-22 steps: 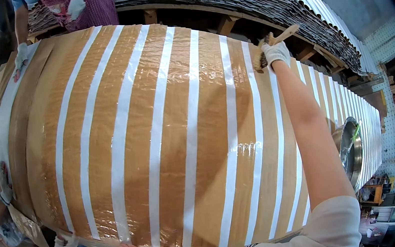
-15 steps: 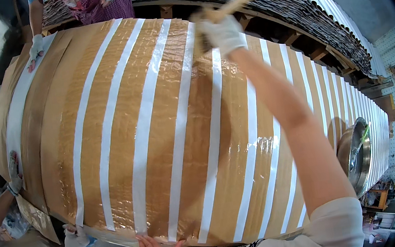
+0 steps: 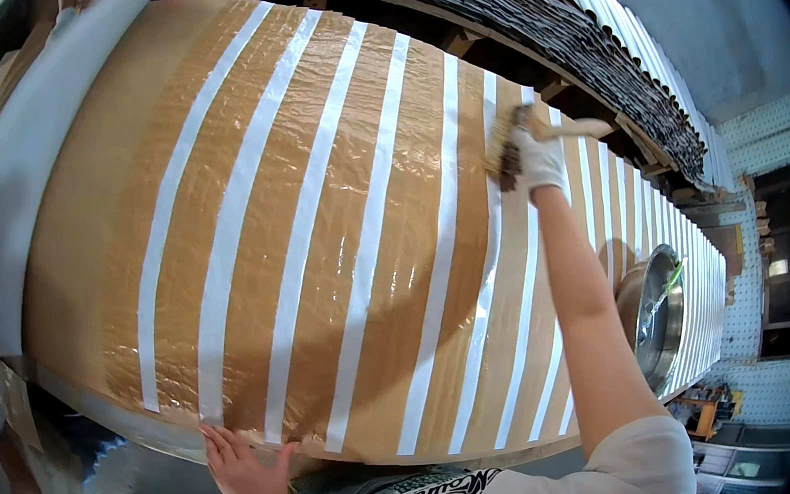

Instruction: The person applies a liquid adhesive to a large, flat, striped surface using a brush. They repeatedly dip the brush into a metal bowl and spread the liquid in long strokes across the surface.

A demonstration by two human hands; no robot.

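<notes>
Gloved right hand (image 3: 538,158) grips brush (image 3: 505,146) on glossy sheet (image 3: 331,226); bare left hand (image 3: 244,465) presses near edge. Overreaching may smear stripes.

Striped cardboard sheet (image 3: 333,235) spread across the worktable, filling the middle of the view. Left hand (image 3: 242,468) at the near edge of the sheet, fingers on its border. Right hand (image 3: 538,158) far out toward the sheet's back edge, right of centre, gripping a brush (image 3: 506,145) with bristles against the sheet. Stack of corrugated sheets (image 3: 526,26) behind the sheet, running along its far edge to the right. Metal basin (image 3: 656,321) on the sheet's right part, just right of the right forearm
</notes>
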